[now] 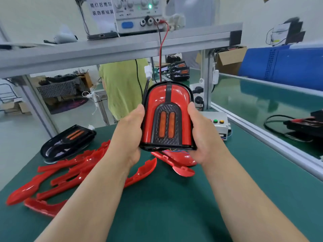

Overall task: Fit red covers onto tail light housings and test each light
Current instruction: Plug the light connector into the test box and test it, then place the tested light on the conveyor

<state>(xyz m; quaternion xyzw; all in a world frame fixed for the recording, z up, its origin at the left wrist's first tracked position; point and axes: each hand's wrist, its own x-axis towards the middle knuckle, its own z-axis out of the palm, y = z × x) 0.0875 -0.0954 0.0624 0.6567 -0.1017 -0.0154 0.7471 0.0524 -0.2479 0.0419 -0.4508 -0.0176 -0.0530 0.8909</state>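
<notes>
Between both palms, the tail light (167,117) is gripped: left hand (130,135) and right hand (203,135) curl round its sides.

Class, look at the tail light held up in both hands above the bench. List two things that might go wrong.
The left hand and right hand grip the tail light only by its edges; it could slip onto the red covers below. Its black cable might snag the red wire.

One head-worn view looks forward and down along the bench (174,198), close above it; the far shelf (122,48) seems blurred.
</notes>
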